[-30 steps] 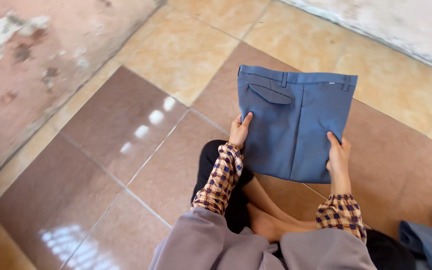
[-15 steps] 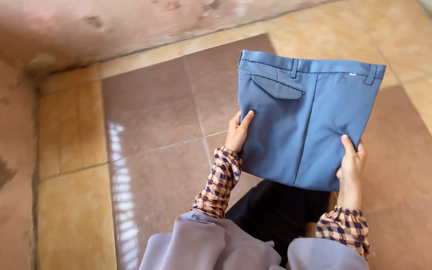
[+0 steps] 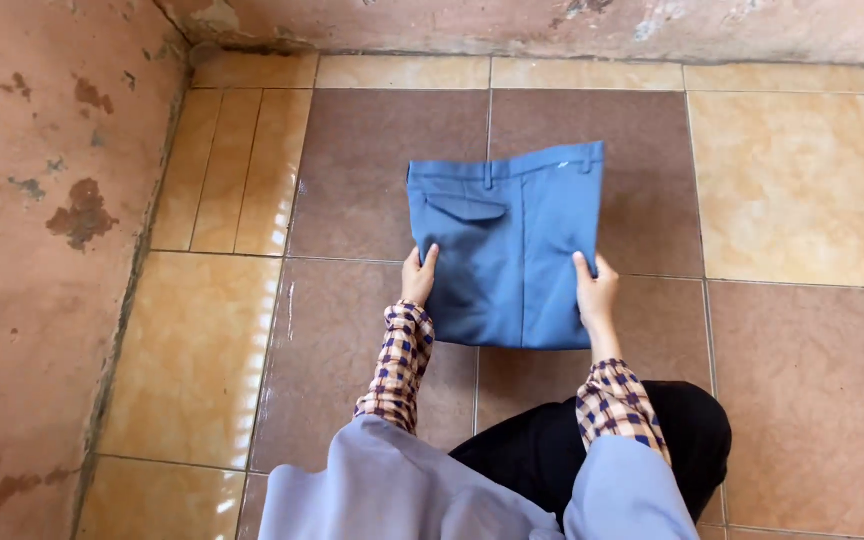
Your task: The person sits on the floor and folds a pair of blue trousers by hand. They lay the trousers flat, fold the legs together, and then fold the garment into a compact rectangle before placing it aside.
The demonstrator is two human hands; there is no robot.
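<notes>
Fingers of left hand (image 3: 419,277), right hand (image 3: 597,292) grip folded blue trousers (image 3: 507,255) | now farther out, lower

folded trousers (image 3: 505,250) on tiled floor (image 3: 802,190)

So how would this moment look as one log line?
left hand: grips left edge | right hand: grips right edge | folded blue trousers: flat on tiled floor

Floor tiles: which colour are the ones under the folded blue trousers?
The folded blue trousers lie on the dark brown floor tiles, not the glossy yellow-tan tiles around them.
</notes>
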